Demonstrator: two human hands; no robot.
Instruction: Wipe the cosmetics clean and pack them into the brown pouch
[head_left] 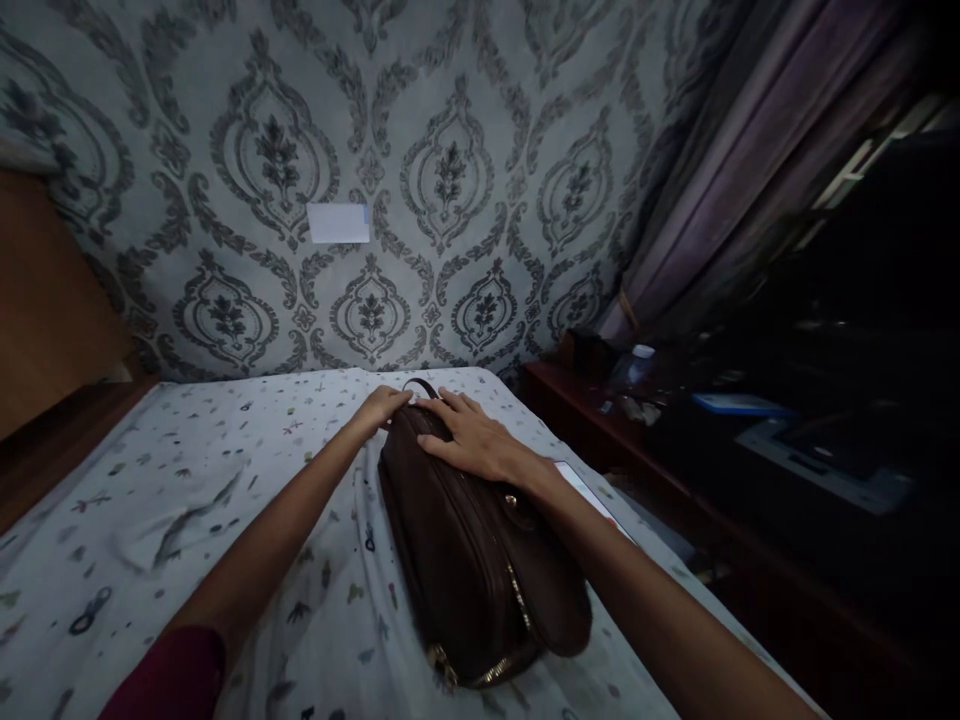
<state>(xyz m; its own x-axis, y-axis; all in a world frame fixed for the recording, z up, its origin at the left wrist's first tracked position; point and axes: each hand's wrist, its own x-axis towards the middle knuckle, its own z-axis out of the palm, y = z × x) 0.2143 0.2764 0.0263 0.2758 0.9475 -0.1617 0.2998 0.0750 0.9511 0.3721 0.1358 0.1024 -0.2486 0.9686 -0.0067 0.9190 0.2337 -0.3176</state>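
Observation:
A dark brown leather-look backpack [442,545] lies on the bed, its top end away from me. Gold zippers show at its near end, and a flap with a gold stud hangs on its right side. My left hand [384,406] is closed at the far left corner of the backpack, near the top loop handle [421,385]; its fingertips are partly hidden. Across the upper part of the backpack lies my right hand [476,438], fingers spread and resting on the surface.
The bed has a white printed sheet [225,480]. A flat object with a bright face [583,495] lies right of the backpack. Farther right, a dark red wooden ledge [559,395] holds a clear plastic bottle [637,365] and clutter. A wooden panel [52,300] stands left.

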